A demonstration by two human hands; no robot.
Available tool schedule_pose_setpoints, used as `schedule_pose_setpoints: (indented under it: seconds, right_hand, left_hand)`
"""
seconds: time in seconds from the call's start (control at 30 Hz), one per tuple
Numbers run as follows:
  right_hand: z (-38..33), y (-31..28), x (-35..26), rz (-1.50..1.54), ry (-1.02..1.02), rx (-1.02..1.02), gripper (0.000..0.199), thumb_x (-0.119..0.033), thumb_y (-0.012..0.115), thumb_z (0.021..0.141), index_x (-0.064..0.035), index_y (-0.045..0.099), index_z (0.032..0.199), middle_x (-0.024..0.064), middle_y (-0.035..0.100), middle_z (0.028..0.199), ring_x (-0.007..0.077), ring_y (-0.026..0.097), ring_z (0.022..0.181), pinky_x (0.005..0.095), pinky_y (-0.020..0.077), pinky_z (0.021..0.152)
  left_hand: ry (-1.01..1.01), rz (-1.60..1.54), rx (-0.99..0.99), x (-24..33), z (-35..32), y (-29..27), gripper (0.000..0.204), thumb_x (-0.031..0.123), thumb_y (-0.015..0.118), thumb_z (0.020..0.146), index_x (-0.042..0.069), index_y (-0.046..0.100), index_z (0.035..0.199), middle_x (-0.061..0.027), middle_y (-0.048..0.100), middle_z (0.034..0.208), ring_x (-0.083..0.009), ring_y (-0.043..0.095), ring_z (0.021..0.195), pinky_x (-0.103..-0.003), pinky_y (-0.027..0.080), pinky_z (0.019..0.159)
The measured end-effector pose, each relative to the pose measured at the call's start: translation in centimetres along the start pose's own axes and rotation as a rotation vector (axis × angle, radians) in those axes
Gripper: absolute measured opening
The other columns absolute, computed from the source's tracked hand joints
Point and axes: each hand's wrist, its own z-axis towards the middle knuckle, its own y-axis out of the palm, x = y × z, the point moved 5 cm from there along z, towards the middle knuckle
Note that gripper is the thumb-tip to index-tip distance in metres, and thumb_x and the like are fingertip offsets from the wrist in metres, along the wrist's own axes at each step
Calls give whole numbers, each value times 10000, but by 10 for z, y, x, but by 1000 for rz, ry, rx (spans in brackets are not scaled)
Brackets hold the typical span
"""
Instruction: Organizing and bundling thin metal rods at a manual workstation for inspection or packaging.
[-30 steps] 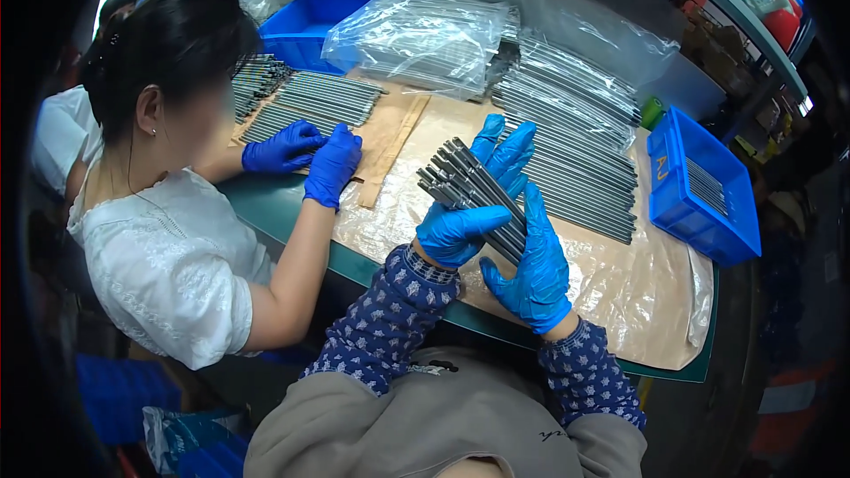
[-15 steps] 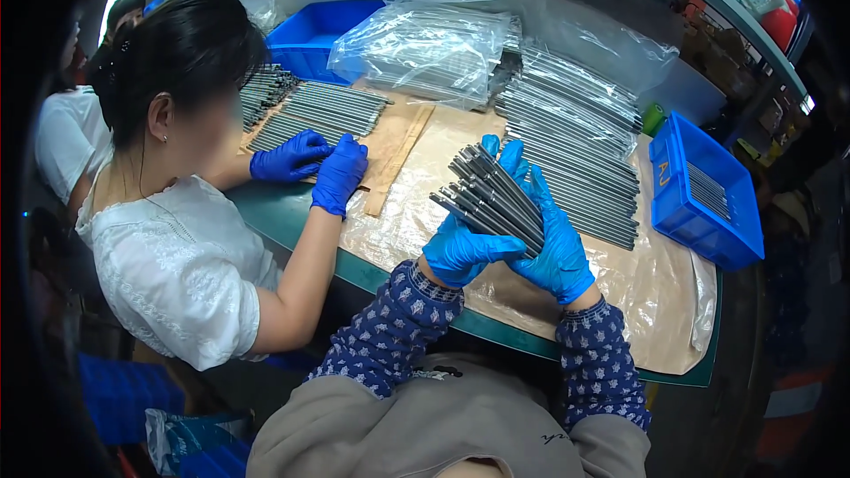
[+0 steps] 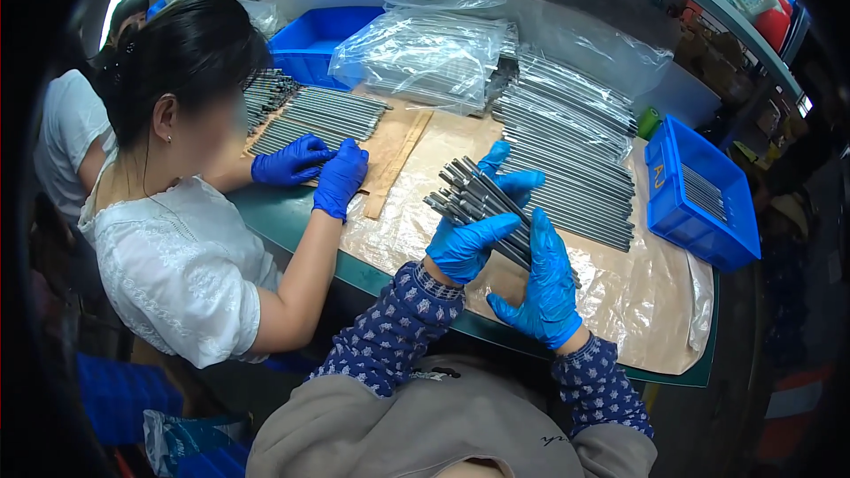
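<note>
A bundle of dark metal rods slants in front of me above the table, its upper ends fanned toward the left. Blue-gloved, my left hand grips the bundle, thumb across the front and fingers showing behind it. My right hand, also gloved, is open at the bundle's lower right end, fingers stretched up and thumb apart. It is beside the rods; whether the palm touches them I cannot tell. Beyond my hands a row of similar rods lies side by side on brown paper, partly under clear plastic.
At left a co-worker's gloved hands rest by other rods near a wooden strip. A blue bin with rods stands at right, another blue bin at the back. Bagged rods lie between them. The green table edge is near me.
My right hand has loosened from around the bundle, opening and shifting slightly down. The bundle stays in my left hand, whose fingers now show behind it. The co-worker's hands have barely moved.
</note>
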Motion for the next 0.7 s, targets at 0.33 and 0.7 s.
schedule_pose_setpoints:
  seconds: [0.33,0.7]
  right_hand:
    - [-54,2,-15,1450,478,-79,528,-332,530,803,3,432,1199,171,473,1191,272,470,1097,368,385,917]
    - [-36,-31,64,2116,424,968,186,-155,482,855,-66,585,982,75,610,960,212,550,973,376,440,880]
  left_hand:
    - [71,-91,78,-17,-7,-1,160,9,537,805,111,446,886,-33,471,736,-151,479,689,-388,414,827]
    - [191,-360,15,-24,-29,37,174,113,532,822,122,473,986,-58,477,791,-229,470,881,-441,281,981]
